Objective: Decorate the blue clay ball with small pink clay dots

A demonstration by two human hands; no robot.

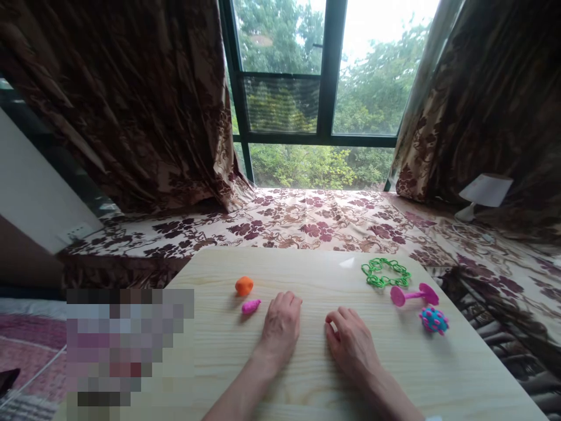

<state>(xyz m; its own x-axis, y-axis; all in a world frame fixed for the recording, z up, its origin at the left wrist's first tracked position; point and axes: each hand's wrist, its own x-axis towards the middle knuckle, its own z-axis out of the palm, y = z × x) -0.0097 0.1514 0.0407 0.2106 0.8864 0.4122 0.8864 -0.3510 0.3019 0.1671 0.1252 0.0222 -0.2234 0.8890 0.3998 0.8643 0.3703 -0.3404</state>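
My left hand (283, 321) rests palm down on the pale wooden table (315, 380). Its fingers bend downward, mostly hidden behind the back of the hand, so I cannot tell whether they are closed. Just left of it lies a small pink bottle-shaped piece (251, 307), apart from the hand, and behind that a rounded orange piece (244, 286). My right hand (350, 336) lies on the tabletop, fingers loosely bent and thumb apart, with nothing visible in it. To its right are a blue ball with pink knobs (434, 320), a pink dumbbell-shaped piece (414, 295) and a green link chain (385, 273) laid in a ring.
Beyond the table is a ledge covered with floral cloth (315, 219), below a window (324, 105) between dark curtains (175, 105). A white lamp (485, 190) stands at the right. A pixelated patch covers the table's left side.
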